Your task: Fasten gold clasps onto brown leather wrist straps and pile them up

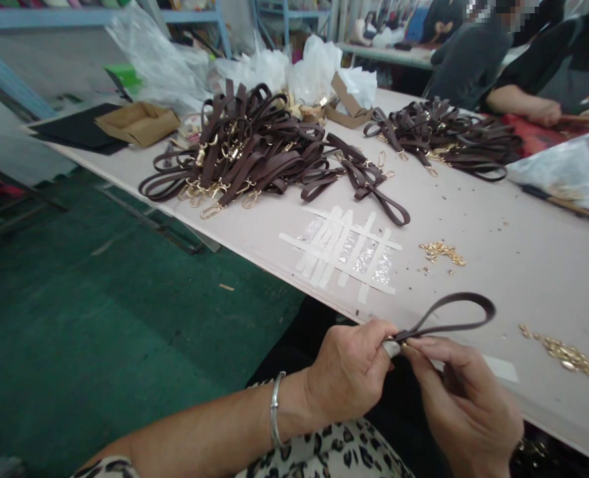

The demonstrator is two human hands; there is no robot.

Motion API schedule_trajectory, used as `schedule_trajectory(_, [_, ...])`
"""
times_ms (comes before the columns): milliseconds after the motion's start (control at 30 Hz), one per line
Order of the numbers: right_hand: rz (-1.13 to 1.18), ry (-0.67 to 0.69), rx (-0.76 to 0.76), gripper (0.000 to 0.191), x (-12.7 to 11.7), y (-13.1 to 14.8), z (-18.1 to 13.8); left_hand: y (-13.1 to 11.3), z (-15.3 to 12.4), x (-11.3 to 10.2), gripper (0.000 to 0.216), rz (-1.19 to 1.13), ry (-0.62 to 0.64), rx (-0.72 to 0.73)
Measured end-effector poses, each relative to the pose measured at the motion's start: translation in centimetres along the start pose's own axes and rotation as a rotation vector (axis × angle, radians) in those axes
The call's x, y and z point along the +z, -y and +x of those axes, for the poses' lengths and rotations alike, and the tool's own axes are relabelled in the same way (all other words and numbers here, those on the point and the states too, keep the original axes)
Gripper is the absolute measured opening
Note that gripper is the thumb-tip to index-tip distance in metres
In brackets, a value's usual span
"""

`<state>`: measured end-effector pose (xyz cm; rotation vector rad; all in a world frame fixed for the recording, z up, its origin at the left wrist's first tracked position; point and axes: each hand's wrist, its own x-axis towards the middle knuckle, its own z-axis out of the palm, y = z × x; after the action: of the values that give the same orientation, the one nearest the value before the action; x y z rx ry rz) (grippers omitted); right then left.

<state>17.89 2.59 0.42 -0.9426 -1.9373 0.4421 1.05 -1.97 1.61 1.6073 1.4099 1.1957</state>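
My left hand (348, 368) and my right hand (466, 401) meet at the near edge of the table (498, 219). Both pinch the joined ends of a dark brown leather strap loop (453, 318). The loop curves up and to the right over the table edge. My left thumb tip is wrapped in white tape. A silver bangle sits on my left wrist. A big pile of finished brown straps with gold clasps (254, 153) lies farther back. Small gold clasps lie loose, one group (441, 252) in mid-table and another (573, 358) to the right.
A second strap pile (448, 136) lies at the back right, near two seated people (523, 60). White tape strips (346, 249) cross the table. Cardboard boxes (137, 123), plastic bags (254, 66) and a black mat stand at the far end. Green floor lies to the left.
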Motion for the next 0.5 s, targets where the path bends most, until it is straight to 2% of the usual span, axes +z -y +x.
schedule_trajectory(167, [-0.021,0.007,-0.019,0.012,-0.1,-0.4,-0.4,0.0,0.2,0.1,0.022,-0.071,0.032,-0.076])
schedule_trajectory(233, [0.034,0.008,0.027,0.010,0.0,-0.3,-0.5,-0.1,0.2,0.1,0.022,-0.067,0.039,-0.075])
schedule_trajectory(367, [0.236,-0.059,0.264,0.015,0.5,0.1,-0.4,-0.3,0.0,-0.1,0.022,-0.014,0.053,0.014])
schedule_trajectory(500, [0.391,-0.063,0.525,0.025,1.1,0.2,-0.5,-0.2,-0.1,-0.3,0.021,0.034,0.046,0.077])
